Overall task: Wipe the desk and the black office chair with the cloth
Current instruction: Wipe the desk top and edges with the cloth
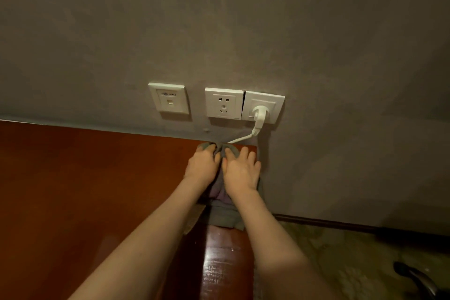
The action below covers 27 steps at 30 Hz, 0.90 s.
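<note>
The grey cloth lies over the far right corner of the reddish-brown desk, against the wall, and hangs down the desk's glossy right side. My left hand and my right hand rest side by side on top of it. The right hand's fingers are straight and spread, pressing the cloth flat. The left hand's fingertips bend down into the cloth at the wall edge. At the bottom right, a black curved part may belong to the office chair.
A grey wall rises right behind the desk, with a data socket, a free power socket and a socket with a white plug. The white cable runs down to the cloth. Patterned carpet lies right of the desk.
</note>
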### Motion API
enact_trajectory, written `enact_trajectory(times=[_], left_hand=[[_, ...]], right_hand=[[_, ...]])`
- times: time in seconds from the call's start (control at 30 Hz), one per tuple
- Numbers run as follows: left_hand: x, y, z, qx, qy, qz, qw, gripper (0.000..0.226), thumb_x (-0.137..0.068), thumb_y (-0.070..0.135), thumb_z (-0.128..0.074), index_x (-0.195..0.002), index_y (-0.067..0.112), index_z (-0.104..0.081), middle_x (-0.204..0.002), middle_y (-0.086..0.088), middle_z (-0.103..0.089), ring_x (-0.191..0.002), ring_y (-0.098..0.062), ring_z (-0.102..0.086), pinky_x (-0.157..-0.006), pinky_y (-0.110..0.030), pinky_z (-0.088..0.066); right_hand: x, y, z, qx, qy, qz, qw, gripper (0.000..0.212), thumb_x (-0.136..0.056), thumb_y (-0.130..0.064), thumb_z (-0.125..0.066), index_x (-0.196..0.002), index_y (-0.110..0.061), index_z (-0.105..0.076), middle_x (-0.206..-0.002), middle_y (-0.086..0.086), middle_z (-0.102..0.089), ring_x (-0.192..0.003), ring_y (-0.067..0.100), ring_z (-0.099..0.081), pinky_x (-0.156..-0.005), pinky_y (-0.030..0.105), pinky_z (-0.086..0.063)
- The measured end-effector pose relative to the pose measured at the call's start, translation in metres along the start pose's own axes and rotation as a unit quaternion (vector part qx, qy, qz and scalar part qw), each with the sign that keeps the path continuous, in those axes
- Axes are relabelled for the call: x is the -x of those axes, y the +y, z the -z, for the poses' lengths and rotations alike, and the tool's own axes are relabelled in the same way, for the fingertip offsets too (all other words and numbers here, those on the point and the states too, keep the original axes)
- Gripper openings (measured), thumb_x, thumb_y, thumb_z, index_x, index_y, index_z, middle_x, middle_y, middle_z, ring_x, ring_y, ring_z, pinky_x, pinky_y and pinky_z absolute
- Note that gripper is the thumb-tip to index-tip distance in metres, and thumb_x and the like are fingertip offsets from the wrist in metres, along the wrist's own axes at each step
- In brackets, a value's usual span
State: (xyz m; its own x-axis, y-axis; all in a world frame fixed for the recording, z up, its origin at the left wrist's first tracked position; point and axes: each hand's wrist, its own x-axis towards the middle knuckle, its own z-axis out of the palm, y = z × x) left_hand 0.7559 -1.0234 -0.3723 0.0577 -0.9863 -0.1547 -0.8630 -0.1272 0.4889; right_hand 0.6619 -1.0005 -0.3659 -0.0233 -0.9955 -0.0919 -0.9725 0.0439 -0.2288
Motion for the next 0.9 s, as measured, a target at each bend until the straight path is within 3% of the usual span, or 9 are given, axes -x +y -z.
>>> enact_trajectory(times=[0.1, 0.3, 0.47, 0.57, 0.9], left_hand=[[0.003, 0.02, -0.01, -0.025, -0.034, -0.029, 0.999, 0.037, -0.097, 0.025, -0.041, -0.132, 0.015, -0.049, -0.135, -0.018, -0.043, -0.114, -0.04, -0.052, -0.092, -0.039, -0.042], [0.002, 0.034, -0.01, -0.042, -0.069, -0.044, 0.996, 0.036, -0.098, 0.026, -0.039, -0.129, 0.013, -0.05, -0.132, -0.02, -0.045, -0.113, -0.041, -0.051, -0.092, -0.04, -0.042], [-0.003, 0.043, -0.02, -0.077, -0.04, -0.078, 0.993, 0.035, -0.099, 0.029, -0.038, -0.13, 0.015, -0.048, -0.126, -0.017, -0.045, -0.105, -0.041, -0.056, -0.084, -0.042, -0.045], [-0.004, 0.042, -0.022, -0.082, -0.023, -0.097, 0.992, 0.036, -0.099, 0.03, -0.039, -0.132, 0.016, -0.047, -0.127, -0.016, -0.043, -0.105, -0.041, -0.055, -0.082, -0.042, -0.044], [0.055, 0.03, -0.019, -0.08, -0.075, -0.095, 0.989, 0.038, -0.1, 0.027, -0.036, -0.136, 0.015, -0.044, -0.137, -0.017, -0.039, -0.109, -0.04, -0.055, -0.085, -0.04, -0.045]], right_hand=[[0.005, 0.022, 0.0, -0.018, -0.023, -0.047, 0.998, 0.044, -0.101, -0.036, -0.029, -0.144, -0.028, -0.033, -0.134, 0.012, -0.036, -0.122, 0.031, -0.034, -0.096, 0.043, -0.034], [0.004, 0.029, 0.007, -0.005, -0.022, -0.063, 0.998, 0.043, -0.102, -0.035, -0.03, -0.143, -0.024, -0.036, -0.136, 0.013, -0.035, -0.123, 0.032, -0.035, -0.093, 0.044, -0.04], [-0.007, 0.034, -0.001, -0.045, -0.017, -0.109, 0.993, 0.043, -0.102, -0.036, -0.026, -0.145, -0.027, -0.031, -0.139, 0.013, -0.032, -0.126, 0.031, -0.033, -0.094, 0.043, -0.039], [-0.01, 0.038, 0.0, -0.066, -0.013, -0.108, 0.992, 0.044, -0.103, -0.035, -0.026, -0.145, -0.026, -0.031, -0.139, 0.013, -0.032, -0.126, 0.032, -0.032, -0.096, 0.043, -0.038], [0.046, 0.035, 0.005, -0.04, -0.069, -0.08, 0.994, 0.042, -0.102, -0.029, -0.032, -0.142, -0.018, -0.035, -0.134, 0.016, -0.037, -0.123, 0.032, -0.037, -0.095, 0.039, -0.04]])
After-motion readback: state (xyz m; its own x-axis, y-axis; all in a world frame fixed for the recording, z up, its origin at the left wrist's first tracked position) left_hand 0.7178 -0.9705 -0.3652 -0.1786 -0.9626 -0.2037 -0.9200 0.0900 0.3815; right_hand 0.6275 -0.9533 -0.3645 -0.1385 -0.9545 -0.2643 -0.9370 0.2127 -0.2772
